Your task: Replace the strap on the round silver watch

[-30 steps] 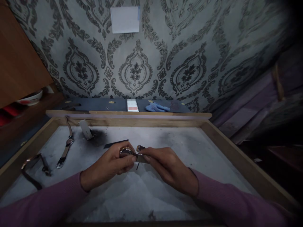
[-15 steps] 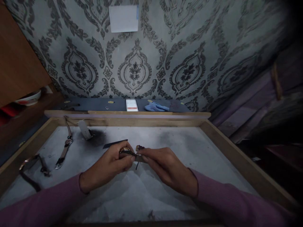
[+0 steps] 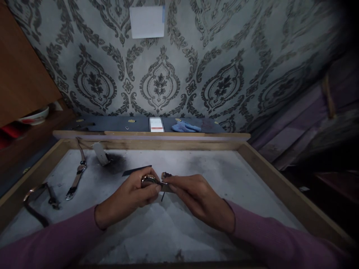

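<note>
Over the middle of the tray, my left hand (image 3: pixel 134 190) is closed round a wristwatch (image 3: pixel 149 180) with a round case and gold-coloured rim. A dark strap (image 3: pixel 136 170) sticks out behind that hand. My right hand (image 3: pixel 200 198) pinches the watch's other strap close to the case, its fingertips almost meeting my left thumb. The strap's buckle end (image 3: pixel 166 175) shows above the right fingers. A thin bright metal edge (image 3: pixel 164 183) lies between the hands; whether it is a tool I cannot tell. Below them a thin dark strip (image 3: pixel 163 196) points downward.
A wood-rimmed tray (image 3: pixel 157 144) with a pale lining surrounds my hands. On its left lie a watch with a brown strap (image 3: pixel 77 179), a curved dark strap (image 3: pixel 36 209) and a white strap (image 3: pixel 101 154). Behind the rim are a small white box (image 3: pixel 156 124) and a blue cloth (image 3: pixel 185 126).
</note>
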Demonstrator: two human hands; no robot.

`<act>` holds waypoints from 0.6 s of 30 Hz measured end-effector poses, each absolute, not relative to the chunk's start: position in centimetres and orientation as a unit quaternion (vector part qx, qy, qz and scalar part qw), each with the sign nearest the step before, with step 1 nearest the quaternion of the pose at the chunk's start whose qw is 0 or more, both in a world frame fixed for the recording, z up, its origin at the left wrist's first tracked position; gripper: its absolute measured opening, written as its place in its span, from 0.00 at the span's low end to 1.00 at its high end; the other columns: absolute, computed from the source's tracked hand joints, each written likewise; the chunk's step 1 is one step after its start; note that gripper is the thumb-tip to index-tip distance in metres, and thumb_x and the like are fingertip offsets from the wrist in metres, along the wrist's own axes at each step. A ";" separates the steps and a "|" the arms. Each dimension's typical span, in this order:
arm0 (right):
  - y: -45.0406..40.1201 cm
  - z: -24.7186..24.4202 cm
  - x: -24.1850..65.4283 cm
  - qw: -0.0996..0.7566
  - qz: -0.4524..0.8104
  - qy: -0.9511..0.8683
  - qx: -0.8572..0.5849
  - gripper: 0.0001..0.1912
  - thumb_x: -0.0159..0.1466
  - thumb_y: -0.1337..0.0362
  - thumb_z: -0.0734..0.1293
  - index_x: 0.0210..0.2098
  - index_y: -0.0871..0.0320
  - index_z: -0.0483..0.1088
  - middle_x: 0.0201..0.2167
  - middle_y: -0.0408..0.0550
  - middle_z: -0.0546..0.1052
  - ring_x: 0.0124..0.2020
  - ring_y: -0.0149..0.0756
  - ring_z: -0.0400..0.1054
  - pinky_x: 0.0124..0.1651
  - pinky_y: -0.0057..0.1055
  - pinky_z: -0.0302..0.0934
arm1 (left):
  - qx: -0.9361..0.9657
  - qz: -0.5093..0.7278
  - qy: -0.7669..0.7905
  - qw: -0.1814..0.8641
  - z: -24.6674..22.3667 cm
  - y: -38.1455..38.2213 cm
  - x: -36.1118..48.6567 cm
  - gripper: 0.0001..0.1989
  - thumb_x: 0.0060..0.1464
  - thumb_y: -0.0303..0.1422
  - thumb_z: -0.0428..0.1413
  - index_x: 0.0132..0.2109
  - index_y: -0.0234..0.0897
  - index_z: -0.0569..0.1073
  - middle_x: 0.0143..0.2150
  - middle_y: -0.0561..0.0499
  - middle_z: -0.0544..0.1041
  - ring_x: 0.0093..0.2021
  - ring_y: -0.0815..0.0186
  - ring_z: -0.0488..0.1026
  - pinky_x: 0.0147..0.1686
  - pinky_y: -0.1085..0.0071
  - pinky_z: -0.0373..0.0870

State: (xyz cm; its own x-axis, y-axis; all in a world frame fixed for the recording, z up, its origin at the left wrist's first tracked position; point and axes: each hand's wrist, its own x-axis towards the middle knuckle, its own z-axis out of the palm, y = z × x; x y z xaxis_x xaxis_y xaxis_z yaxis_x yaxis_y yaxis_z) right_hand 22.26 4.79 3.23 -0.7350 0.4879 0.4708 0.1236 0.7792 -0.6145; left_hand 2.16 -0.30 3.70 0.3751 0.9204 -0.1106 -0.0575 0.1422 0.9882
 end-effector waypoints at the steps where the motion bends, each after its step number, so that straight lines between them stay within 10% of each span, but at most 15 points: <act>1: 4.8 3.2 22.3 0.325 0.283 -0.886 -0.168 0.12 0.70 0.70 0.58 0.45 0.61 0.72 0.31 0.50 0.79 0.27 0.32 0.74 0.29 0.27 0.65 | 0.528 0.384 0.407 0.639 3.7 -0.3 2.1 0.08 0.58 0.35 0.54 0.34 0.37 0.63 0.22 0.60 0.60 0.21 0.74 0.51 0.20 0.76 0.46; 18: 5.0 3.3 22.4 0.339 0.273 -0.886 -0.159 0.14 0.69 0.72 0.58 0.49 0.61 0.72 0.33 0.51 0.81 0.33 0.34 0.77 0.36 0.28 0.70 | 0.483 0.410 0.380 0.674 3.3 -0.1 2.1 0.09 0.58 0.34 0.56 0.34 0.36 0.64 0.21 0.60 0.63 0.19 0.77 0.53 0.18 0.78 0.46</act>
State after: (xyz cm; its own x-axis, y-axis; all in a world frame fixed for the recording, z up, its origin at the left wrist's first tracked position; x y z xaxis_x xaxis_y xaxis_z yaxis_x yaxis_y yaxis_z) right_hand 22.42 5.00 3.26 -0.7203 0.4664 0.5134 0.0969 0.8006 -0.5913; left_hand 2.11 -0.14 3.34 0.3757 0.9193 -0.1172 -0.1853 0.1984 0.9624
